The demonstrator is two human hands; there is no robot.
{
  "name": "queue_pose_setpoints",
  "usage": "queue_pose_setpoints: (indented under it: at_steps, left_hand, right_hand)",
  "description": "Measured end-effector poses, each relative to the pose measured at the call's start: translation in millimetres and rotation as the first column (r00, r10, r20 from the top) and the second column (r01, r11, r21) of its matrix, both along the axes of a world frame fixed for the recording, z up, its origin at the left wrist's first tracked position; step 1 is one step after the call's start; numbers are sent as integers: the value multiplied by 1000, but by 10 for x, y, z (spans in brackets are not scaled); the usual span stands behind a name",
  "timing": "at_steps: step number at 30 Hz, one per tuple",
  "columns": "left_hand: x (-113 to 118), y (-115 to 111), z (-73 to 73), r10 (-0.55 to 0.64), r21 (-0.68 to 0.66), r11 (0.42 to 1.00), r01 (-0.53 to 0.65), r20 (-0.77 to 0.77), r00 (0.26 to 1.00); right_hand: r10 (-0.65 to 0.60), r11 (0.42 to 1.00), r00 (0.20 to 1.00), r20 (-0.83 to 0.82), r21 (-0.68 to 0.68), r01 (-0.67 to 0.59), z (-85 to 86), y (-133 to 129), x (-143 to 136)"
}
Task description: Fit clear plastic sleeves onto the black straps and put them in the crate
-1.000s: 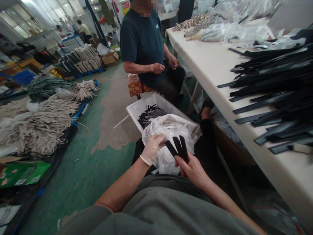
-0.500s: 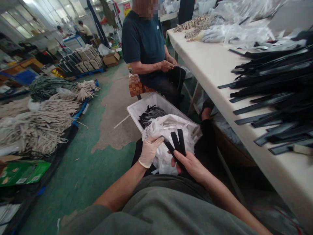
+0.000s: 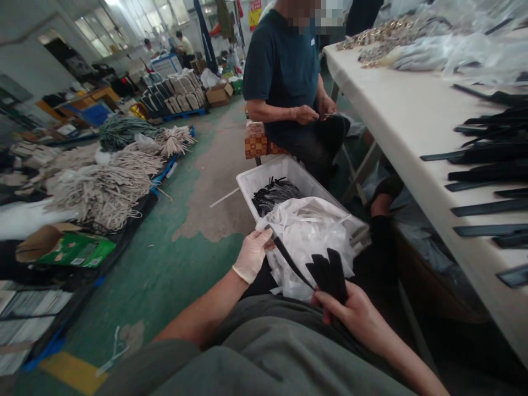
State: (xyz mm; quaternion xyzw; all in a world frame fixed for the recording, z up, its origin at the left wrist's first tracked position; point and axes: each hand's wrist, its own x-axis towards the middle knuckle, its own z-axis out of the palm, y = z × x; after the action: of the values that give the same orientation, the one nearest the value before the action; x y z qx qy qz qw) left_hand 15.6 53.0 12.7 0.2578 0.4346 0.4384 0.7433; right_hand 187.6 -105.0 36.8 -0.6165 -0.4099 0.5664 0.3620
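Observation:
My left hand [image 3: 252,254], in a pale thin glove, pinches the upper end of one black strap [image 3: 287,258]. The strap slants down to the right, and its lower end reaches the fingers of my right hand [image 3: 358,311]. That hand is closed round several black straps [image 3: 332,275], their flat ends fanned out above the fist. Under and behind both hands lies a white plastic bag [image 3: 309,212] with white strips on it, partly in a white crate [image 3: 246,190]. Thin dark pieces [image 3: 275,193] lie in the crate's far part.
A white table [image 3: 396,121] on the right bears many black straps [image 3: 490,209], plastic bags and metal fittings [image 3: 383,33]. A co-worker [image 3: 278,71] sits beyond the crate. Bundles of beige cord [image 3: 103,187] and a green box [image 3: 78,250] lie at left.
My right hand has moved down and right, away from my left. More of the pinched strap shows stretched between them. The camera view has swung left.

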Motion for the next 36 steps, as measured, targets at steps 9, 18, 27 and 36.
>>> queue_pose_setpoints:
  at_steps: [9, 18, 27, 36]
  left_hand:
    - [-89, -469, -40, -204, 66, 976, 209, -67, 977]
    - [-405, -397, -24, -40, -21, 999, 39, -56, 998]
    - [-526, -481, -296, 106, -308, 947, -89, 39, 994]
    - [-428, -443, -313, 54, -326, 945, -31, 62, 997]
  right_hand:
    - [104, 992, 992, 69, 65, -109, 100, 330, -104]
    - [216, 976, 971, 100, 18, -219, 12, 509, -309]
    - [375, 924, 908, 190, -156, -349, -14, 478, -221]
    - [331, 941, 914, 236, -155, -301, -40, 515, -213]
